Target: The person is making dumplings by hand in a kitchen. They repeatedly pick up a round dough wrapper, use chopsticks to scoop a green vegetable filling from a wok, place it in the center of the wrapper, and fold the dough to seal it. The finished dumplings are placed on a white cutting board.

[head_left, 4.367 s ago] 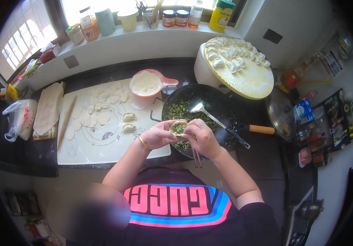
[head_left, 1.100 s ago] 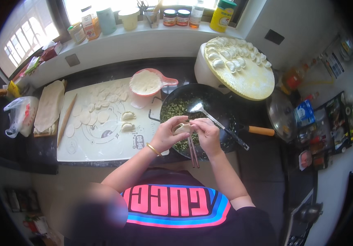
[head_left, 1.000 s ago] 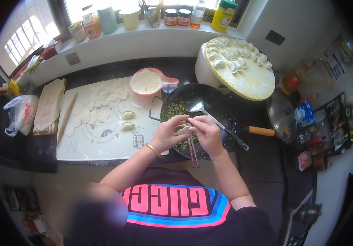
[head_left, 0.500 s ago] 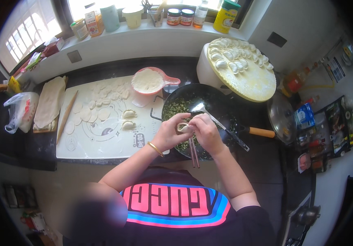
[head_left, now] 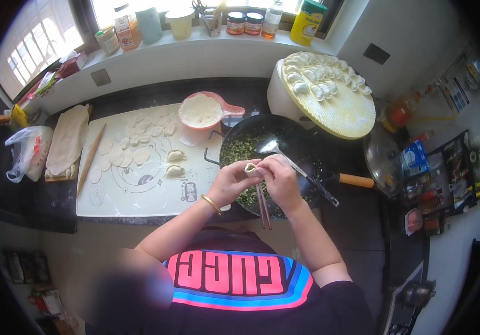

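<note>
Above the near part of a dark wok (head_left: 229,146), my left hand (head_left: 233,182) and my right hand (head_left: 280,180) meet around a partly folded dumpling (head_left: 250,168). The fingers of both hands pinch its pale dough, and some green filling shows in its gap. Below my hands the wok holds chopped green filling (head_left: 241,146). A slotted metal spatula (head_left: 273,147) rests in it, and a pair of chopsticks (head_left: 263,207) lies partly hidden under my fingers. To the left, two finished dumplings (head_left: 175,163) sit on a white mat (head_left: 123,204) beside several round wrappers (head_left: 141,156).
A rolling pin (head_left: 91,160) lies along the mat's left edge. Flour fills a red-handled container (head_left: 201,110) behind it. Rows of dumplings cover part of a round yellow tray (head_left: 340,116) at the back right. The wok's wooden handle (head_left: 355,180) points right, toward a glass lid (head_left: 384,159).
My hands have shifted slightly, and the dumpling between my fingers now stands more upright with its open end showing. Everything else stays in place.
</note>
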The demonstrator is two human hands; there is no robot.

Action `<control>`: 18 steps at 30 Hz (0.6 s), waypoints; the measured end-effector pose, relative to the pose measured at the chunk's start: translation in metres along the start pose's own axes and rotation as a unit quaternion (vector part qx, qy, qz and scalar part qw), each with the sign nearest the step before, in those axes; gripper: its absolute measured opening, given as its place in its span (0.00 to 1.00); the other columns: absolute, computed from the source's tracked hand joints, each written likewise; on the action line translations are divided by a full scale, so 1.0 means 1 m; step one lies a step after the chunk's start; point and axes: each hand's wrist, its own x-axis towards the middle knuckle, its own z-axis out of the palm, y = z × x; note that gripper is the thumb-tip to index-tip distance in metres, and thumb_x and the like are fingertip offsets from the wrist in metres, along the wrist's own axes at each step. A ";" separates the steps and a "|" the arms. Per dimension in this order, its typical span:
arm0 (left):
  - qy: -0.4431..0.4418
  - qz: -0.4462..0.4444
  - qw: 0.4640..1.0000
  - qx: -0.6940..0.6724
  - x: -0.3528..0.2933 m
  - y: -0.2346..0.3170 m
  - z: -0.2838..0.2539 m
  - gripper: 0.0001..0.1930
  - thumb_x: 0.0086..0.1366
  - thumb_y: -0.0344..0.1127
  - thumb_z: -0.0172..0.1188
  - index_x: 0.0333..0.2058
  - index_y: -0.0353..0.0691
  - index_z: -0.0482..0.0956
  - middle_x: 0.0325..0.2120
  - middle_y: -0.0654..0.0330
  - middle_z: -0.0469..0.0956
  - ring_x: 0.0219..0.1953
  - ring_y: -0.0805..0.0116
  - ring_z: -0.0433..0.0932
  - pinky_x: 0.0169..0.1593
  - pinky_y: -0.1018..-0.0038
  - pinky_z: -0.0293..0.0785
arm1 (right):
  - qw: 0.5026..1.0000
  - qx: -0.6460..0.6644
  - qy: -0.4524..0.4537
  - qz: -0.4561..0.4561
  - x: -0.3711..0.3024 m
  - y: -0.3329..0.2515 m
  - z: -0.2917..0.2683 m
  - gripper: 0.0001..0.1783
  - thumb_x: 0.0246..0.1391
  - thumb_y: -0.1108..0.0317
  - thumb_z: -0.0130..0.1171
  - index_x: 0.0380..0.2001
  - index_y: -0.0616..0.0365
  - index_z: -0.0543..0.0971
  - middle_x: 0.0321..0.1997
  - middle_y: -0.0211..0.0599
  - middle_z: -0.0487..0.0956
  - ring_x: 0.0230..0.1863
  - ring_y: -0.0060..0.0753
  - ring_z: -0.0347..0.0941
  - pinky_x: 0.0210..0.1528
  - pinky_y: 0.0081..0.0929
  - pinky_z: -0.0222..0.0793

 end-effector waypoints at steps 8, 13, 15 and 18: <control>-0.008 0.003 0.999 -0.038 -0.003 -0.001 0.002 0.23 0.58 0.27 0.57 0.52 0.33 0.65 0.45 0.60 0.71 0.46 0.75 0.70 0.48 0.76 0.69 | 0.999 0.013 0.026 -0.019 0.001 0.000 0.002 0.05 0.42 0.79 0.58 0.27 0.63 0.78 0.29 0.41 0.75 0.30 0.37 0.72 0.30 0.27 0.69; -0.024 0.030 0.998 0.059 -0.001 -0.005 -0.003 0.23 0.59 0.28 0.56 0.54 0.33 0.63 0.48 0.60 0.68 0.47 0.76 0.69 0.49 0.77 0.68 | 0.999 0.037 -0.008 -0.012 0.006 0.000 -0.001 0.06 0.41 0.79 0.58 0.27 0.63 0.78 0.29 0.40 0.75 0.30 0.37 0.71 0.30 0.27 0.69; -0.025 0.030 0.998 0.044 -0.002 -0.004 -0.002 0.23 0.59 0.27 0.56 0.53 0.33 0.64 0.49 0.60 0.67 0.46 0.76 0.69 0.49 0.77 0.68 | 0.998 -0.021 0.006 -0.059 0.006 0.003 0.002 0.07 0.40 0.80 0.58 0.28 0.63 0.78 0.30 0.40 0.75 0.31 0.37 0.71 0.31 0.27 0.69; -0.021 0.024 0.999 0.008 -0.003 0.001 0.002 0.21 0.60 0.27 0.55 0.52 0.33 0.65 0.48 0.59 0.67 0.45 0.76 0.69 0.48 0.77 0.69 | 0.994 -0.063 0.010 -0.087 0.005 0.002 0.003 0.07 0.40 0.79 0.57 0.28 0.63 0.76 0.32 0.42 0.75 0.34 0.42 0.71 0.34 0.31 0.68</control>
